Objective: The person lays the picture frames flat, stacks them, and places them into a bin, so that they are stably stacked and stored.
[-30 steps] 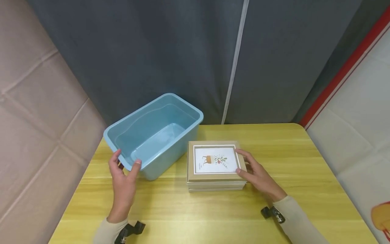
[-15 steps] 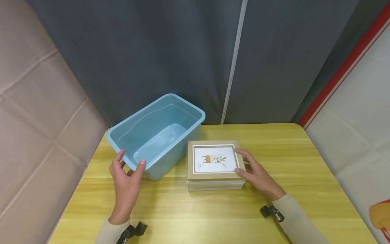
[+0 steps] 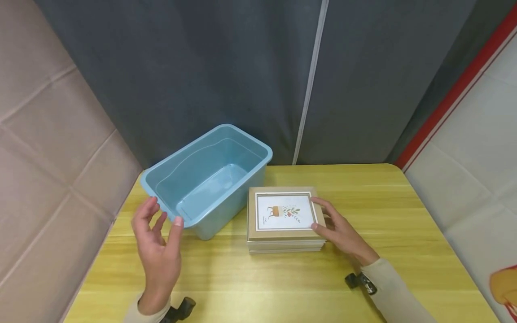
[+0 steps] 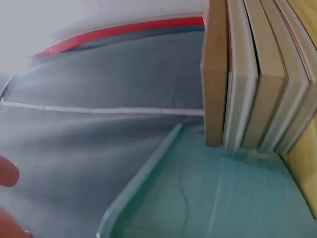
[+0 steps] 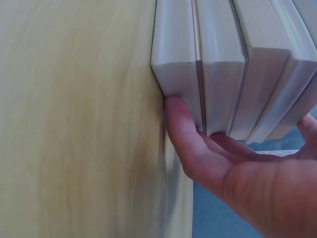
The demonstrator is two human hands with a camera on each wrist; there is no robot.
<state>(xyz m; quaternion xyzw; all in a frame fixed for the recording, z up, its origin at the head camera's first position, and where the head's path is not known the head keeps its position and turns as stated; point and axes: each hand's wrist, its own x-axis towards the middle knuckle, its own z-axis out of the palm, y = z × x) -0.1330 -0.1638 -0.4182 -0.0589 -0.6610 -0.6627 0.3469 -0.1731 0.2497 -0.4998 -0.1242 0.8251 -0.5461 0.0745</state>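
A blue plastic tub (image 3: 230, 205) stands angled at the back left of the table, nothing inside it. My left hand (image 3: 158, 255) is at its near left corner, fingers spread and loosely bent, fingertips close to the rim and holding nothing. Right of the tub lies a stack of picture frames (image 3: 286, 213), the top one showing a printed potted plant. My right hand (image 3: 345, 235) rests against the stack's right side, thumb and forefinger on the edge of the top frame. The right wrist view has its fingers (image 5: 185, 126) touching the sides of the stacked frames (image 5: 220, 74).
The yellow wood-grain table (image 3: 258, 287) runs up to a dark grey curtain (image 3: 202, 67) behind the tub. Pale panels (image 3: 52, 179) rise along the left side. On the right stands a white wall panel (image 3: 476, 170) with a red border.
The tub has shifted slightly right. My left hand first held its rim, then let go and drew back left and toward me. My right hand has stayed on the stack.
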